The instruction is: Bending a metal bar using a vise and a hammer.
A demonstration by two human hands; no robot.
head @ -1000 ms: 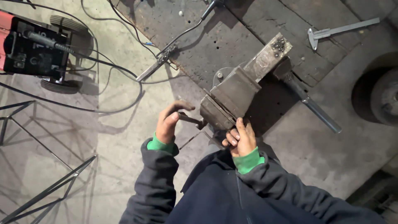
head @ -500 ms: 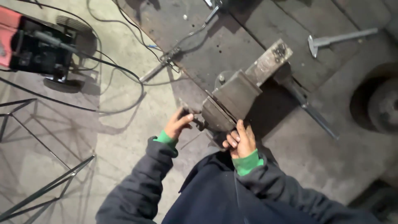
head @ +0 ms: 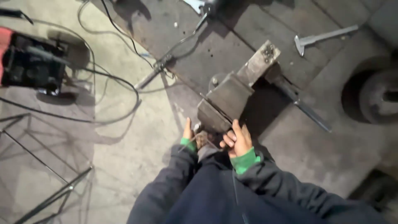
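The bench vise (head: 226, 101) sits just above both hands. The right hand (head: 237, 139) grips its near end. Whether the left hand (head: 188, 133) grasps anything, I cannot tell

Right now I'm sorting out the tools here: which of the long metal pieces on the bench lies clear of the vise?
The pale caliper-like tool at the far right of the workbench; the dark handle bar runs out from the vise itself.

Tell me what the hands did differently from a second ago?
The left hand moved in from out at the side to the front end of the bench vise and now sits low beside it, mostly hidden. What it grips cannot be told. The right hand stayed against the vise's front. The vise, the calliper and the welding machine stayed put.
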